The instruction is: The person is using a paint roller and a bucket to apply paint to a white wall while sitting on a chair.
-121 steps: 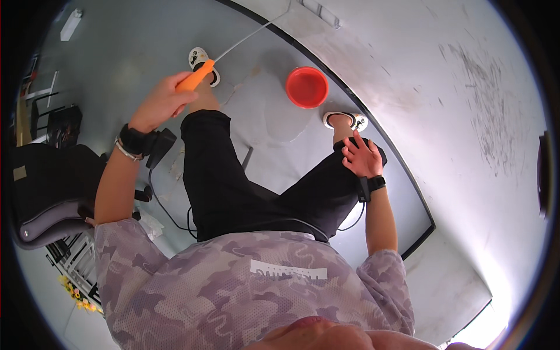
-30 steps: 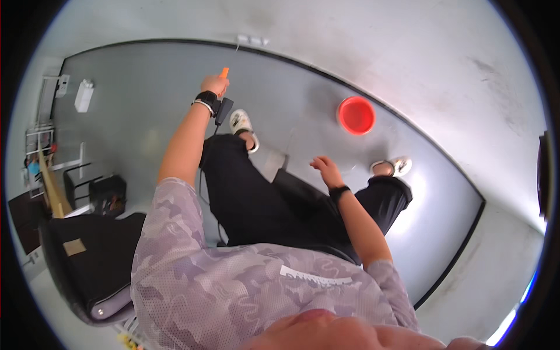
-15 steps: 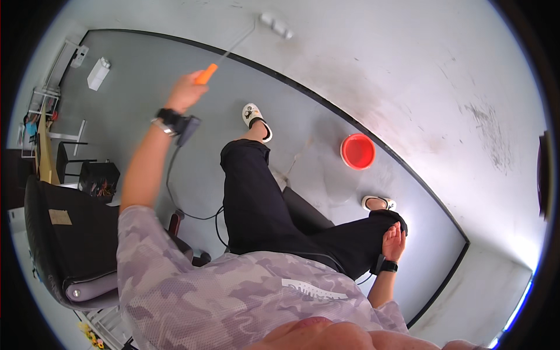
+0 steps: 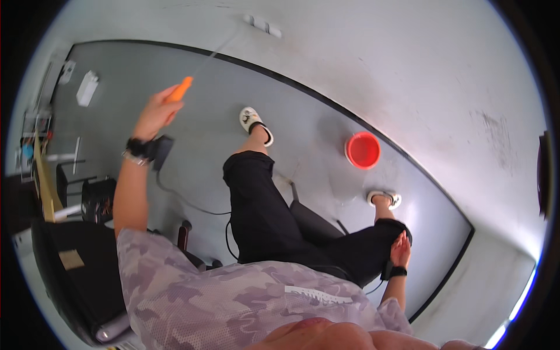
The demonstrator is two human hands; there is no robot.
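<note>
My left hand (image 4: 156, 115) is closed around the orange handle of a paint roller (image 4: 180, 89), out to the left. From the handle a thin wire frame runs up to the white roller sleeve (image 4: 262, 26), which appears against the pale wall (image 4: 373, 52). Over by my right knee, my right hand (image 4: 401, 249) lies with its fingers stretched out, holding nothing. A red bucket (image 4: 363, 150) stands on the floor near the wall, between my two feet and beyond them; I cannot make out what is inside.
A black skirting strip (image 4: 315, 92) borders the grey floor (image 4: 198, 134). At the left stands a black office chair (image 4: 76, 280). A white box (image 4: 87, 88) sits on the floor at the far left. A cable (image 4: 192, 205) trails from my left wrist device. Dark scuffs mark the wall.
My left hand has swung left and a little down in the view, bringing the paint roller along the wall leftward. My right hand still rests at the knee.
</note>
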